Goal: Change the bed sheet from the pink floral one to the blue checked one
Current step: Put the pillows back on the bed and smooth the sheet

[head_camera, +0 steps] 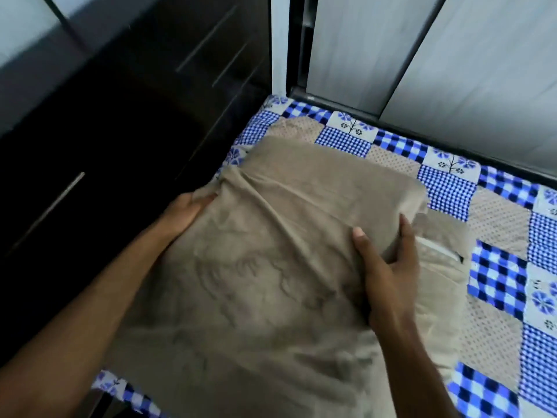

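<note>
The blue checked sheet (446, 182) covers the bed, a patchwork of blue checks, flower squares and beige dotted squares. A beige pillow (271, 267) lies on it near the head corner. My left hand (187, 209) grips the pillow's left edge, with the fingers curled into the fabric. My right hand (388, 267) holds the pillow's right side, thumb on top and fingers pinching a fold of the beige cover. A second beige cushion with a white zip (440, 251) peeks out under the pillow's right side. No pink floral sheet is in view.
A dark wardrobe with metal bar handles (90, 146) stands close along the bed's left side. Pale sliding panels (422, 55) in a dark frame run behind the bed's far edge. A white vertical post (278, 43) stands at the corner.
</note>
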Action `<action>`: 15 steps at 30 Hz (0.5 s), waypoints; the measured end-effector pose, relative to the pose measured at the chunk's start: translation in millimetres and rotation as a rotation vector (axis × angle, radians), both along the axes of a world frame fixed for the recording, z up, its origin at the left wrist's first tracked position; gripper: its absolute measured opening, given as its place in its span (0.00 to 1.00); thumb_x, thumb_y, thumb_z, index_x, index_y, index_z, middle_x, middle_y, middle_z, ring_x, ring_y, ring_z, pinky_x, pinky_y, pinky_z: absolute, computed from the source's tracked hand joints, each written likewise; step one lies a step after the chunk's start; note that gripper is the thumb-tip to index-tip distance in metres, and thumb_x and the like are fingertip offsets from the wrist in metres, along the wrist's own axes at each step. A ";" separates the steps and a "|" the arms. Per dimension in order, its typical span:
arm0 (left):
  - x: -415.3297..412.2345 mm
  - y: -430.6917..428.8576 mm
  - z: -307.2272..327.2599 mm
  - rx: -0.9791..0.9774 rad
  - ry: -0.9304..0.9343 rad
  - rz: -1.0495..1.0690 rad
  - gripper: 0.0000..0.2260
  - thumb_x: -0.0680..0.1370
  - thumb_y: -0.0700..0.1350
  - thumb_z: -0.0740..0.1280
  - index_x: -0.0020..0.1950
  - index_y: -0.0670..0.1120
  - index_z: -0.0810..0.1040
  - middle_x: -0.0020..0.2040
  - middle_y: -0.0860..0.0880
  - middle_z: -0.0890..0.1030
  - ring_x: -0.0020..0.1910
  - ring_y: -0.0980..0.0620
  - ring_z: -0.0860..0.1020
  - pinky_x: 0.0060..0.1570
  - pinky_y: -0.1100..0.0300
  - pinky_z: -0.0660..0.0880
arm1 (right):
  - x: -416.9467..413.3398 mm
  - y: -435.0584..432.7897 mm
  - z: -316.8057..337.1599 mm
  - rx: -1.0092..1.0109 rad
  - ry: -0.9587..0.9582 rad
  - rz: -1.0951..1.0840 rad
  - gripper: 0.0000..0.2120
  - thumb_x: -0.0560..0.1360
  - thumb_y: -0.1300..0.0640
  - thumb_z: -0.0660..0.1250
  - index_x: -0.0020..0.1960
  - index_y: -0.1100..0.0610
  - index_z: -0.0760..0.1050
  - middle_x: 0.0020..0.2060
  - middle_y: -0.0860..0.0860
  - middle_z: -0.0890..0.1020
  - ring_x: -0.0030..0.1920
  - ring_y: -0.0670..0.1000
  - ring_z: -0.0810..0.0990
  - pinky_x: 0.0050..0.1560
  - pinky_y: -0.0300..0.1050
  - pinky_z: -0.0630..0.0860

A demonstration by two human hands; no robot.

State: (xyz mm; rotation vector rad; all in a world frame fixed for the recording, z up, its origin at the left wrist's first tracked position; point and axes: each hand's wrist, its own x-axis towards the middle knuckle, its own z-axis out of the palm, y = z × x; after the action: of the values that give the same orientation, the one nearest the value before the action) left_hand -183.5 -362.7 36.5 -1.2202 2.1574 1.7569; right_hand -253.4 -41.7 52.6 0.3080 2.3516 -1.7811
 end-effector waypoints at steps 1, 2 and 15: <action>-0.4 -9.1 12.8 -0.058 -0.021 0.006 0.20 0.78 0.60 0.67 0.68 0.55 0.75 0.57 0.50 0.79 0.59 0.49 0.75 0.58 0.56 0.72 | -5.8 -8.3 -6.5 -0.031 -0.018 0.052 0.41 0.66 0.35 0.75 0.75 0.37 0.62 0.70 0.41 0.74 0.69 0.42 0.73 0.71 0.52 0.71; 1.0 -24.8 12.2 -0.091 -0.062 0.009 0.24 0.76 0.65 0.67 0.69 0.55 0.75 0.59 0.51 0.78 0.59 0.48 0.75 0.62 0.51 0.72 | -11.1 -17.1 -14.7 -0.046 -0.035 0.144 0.43 0.66 0.33 0.74 0.76 0.38 0.60 0.71 0.42 0.73 0.70 0.43 0.73 0.72 0.53 0.70; 51.4 134.8 -26.1 -0.827 -0.034 -0.345 0.39 0.67 0.72 0.67 0.73 0.55 0.67 0.73 0.44 0.68 0.73 0.43 0.66 0.71 0.44 0.66 | 34.2 86.0 -55.5 0.687 -0.048 -0.062 0.43 0.67 0.37 0.76 0.76 0.44 0.60 0.75 0.55 0.64 0.72 0.61 0.64 0.69 0.64 0.63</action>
State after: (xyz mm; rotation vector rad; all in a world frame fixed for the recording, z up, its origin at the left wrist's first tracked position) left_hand -132.1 -227.9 10.4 -0.8623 2.9513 0.6995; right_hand -219.2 44.3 -2.9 0.5028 2.8640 -0.9059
